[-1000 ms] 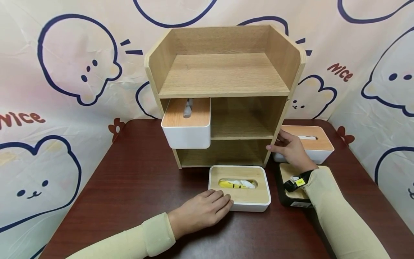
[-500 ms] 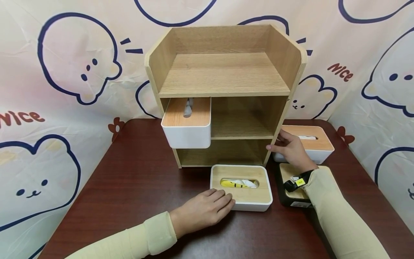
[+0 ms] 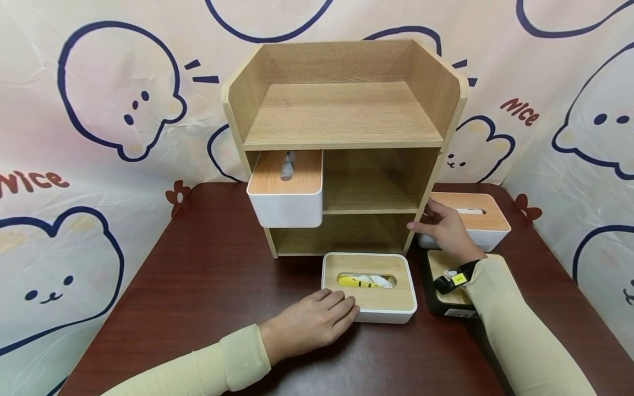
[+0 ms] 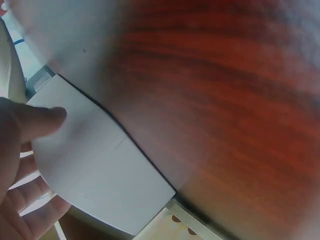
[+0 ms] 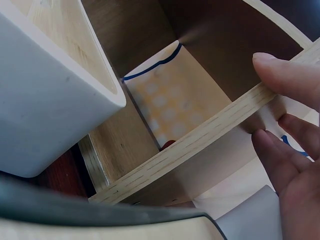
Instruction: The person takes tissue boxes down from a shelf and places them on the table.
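My left hand [image 3: 314,319] holds the left near corner of a white tissue box [image 3: 383,302] with a pale wooden lid. In the left wrist view, the thumb lies on the box's white side [image 4: 100,165] and the fingers are round its other edge. Yellow-and-white tissue shows in the slot. The box stands on the table before a wooden shelf unit [image 3: 342,115]. My right hand [image 3: 448,231] grips the unit's right side panel, thumb at the front edge and fingers on the outer face, as the right wrist view shows.
Another tissue box [image 3: 286,209] juts out from the unit's middle shelf at the left. Right of the unit stands a white tissue box [image 3: 487,220] with an orange-toned lid. A black tissue box [image 3: 446,305] sits under my right wrist. A patterned curtain [image 3: 119,181] hangs behind the table [image 3: 208,286].
Early in the second, my left hand and the white tissue box shifted slightly to the right, then stayed put. My right hand keeps its place on the side panel.
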Demonstrator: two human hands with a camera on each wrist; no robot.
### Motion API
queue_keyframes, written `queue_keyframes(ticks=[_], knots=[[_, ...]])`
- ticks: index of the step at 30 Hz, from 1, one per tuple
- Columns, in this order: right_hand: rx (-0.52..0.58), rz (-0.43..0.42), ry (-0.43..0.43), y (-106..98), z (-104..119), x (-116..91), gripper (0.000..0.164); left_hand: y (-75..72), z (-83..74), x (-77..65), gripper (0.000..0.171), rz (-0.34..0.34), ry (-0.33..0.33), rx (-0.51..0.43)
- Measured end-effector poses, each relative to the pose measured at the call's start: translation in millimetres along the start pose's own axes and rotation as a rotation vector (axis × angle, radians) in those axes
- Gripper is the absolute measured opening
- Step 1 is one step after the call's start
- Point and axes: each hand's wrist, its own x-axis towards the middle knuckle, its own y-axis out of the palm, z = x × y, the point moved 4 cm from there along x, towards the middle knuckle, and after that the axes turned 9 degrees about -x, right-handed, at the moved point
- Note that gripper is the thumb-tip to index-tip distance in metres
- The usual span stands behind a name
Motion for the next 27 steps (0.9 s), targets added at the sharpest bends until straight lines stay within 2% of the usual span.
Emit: queue_keyframes(ticks=[12, 20, 27], knots=[[-0.013, -0.002, -0.002, -0.6, 0.1, -0.3, 0.076, -2.5, 3.0, 0.2, 0.047, 0.008, -0.009, -0.051], [-0.002, 0.009, -0.003, 0.3, 2.5, -0.7, 0.075, -4.1, 5.6, -1.1, 0.045, 0.064, -0.002, -0.114], [0.002, 0.011, 0.007, 0.5, 4.6, -2.1, 0.076, -6.7, 10.6, 2.7, 0.039, 0.047, 0.033, -0.116]])
